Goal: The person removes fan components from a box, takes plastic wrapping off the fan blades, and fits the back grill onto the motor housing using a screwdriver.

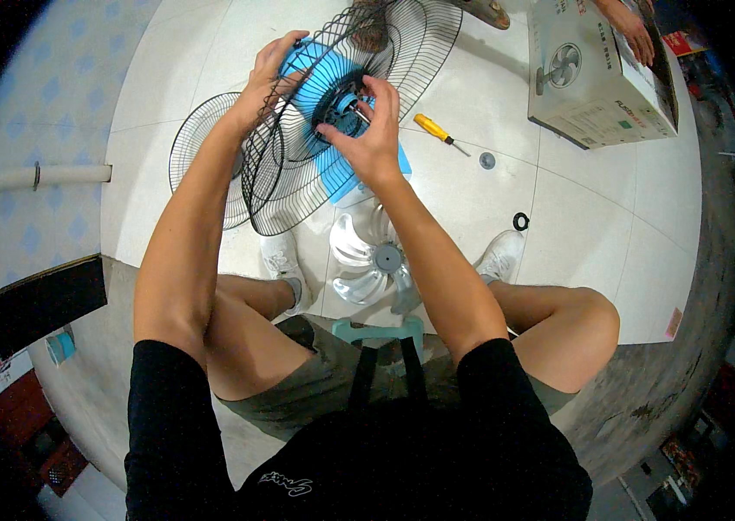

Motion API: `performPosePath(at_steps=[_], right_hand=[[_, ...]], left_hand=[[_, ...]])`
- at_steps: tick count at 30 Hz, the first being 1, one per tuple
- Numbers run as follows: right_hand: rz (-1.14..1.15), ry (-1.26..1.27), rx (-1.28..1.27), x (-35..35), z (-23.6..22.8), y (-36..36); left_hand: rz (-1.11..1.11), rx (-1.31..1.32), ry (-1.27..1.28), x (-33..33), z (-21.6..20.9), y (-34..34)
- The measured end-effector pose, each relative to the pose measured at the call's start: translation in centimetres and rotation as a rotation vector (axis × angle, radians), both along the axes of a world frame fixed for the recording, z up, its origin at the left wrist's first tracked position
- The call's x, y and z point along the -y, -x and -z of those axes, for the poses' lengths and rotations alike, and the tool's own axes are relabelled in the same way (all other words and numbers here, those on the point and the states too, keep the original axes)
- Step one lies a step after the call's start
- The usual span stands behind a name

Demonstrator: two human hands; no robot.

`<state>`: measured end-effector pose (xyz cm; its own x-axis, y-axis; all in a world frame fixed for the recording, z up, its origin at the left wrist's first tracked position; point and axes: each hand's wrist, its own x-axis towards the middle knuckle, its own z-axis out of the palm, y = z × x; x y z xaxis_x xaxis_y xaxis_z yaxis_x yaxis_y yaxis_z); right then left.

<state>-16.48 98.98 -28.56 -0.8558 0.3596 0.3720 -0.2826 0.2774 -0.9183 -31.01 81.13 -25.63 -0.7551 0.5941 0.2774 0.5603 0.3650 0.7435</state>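
Observation:
A black wire fan guard [274, 198] is tilted up in front of me against a blue fan body [320, 65]. My left hand [265, 91] is closed on the guard's left side, its fingertips beside the blue body. At the centre, my right hand [372, 130] curls its fingers and thumb around the guard's black hub ring [326, 108], where a metal shaft sticks out. A silver fan blade [354, 243] lies on the floor between my feet. Partly behind the held guard rests a second wire guard [190, 143].
To the right lie a yellow screwdriver [431, 128], a small round disc [487, 161] and a black ring [520, 221]. A cardboard box [593, 95] stands at the far right, with another person's hand [632, 35] on it. A pipe [72, 176] runs along the left wall.

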Motion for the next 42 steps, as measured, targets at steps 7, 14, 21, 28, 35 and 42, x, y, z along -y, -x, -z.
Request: performPosePath(at_steps=[7, 14, 21, 28, 35, 42], right_hand=[[0.077, 0.024, 0.013, -0.3, 0.1, 0.3], [0.060, 0.159, 0.086, 0.2, -0.7, 0.7], [0.041, 0.045, 0.011, 0.3, -0.8, 0.5], [0.108, 0.045, -0.035, 0.0, -0.7, 0.1], [0.114, -0.192, -0.100, 0.5, 0.0, -0.2], [0.081, -0.213, -0.036, 0.3, -1.0, 0.1]], left_hand=[[-0.043, 0.041, 0.056, -1.1, -0.2, 0.1], [-0.051, 0.017, 0.048, 0.1, 1.9, 2.1], [-0.058, 0.081, 0.058, 0.7, 1.7, 2.0], [0.258, 0.110, -0.251, -0.5, -1.3, -1.6], [-0.050, 0.004, 0.090, 0.0, 0.6, 0.9], [0.036, 0.229, -0.145, 0.9, 0.7, -0.1]])
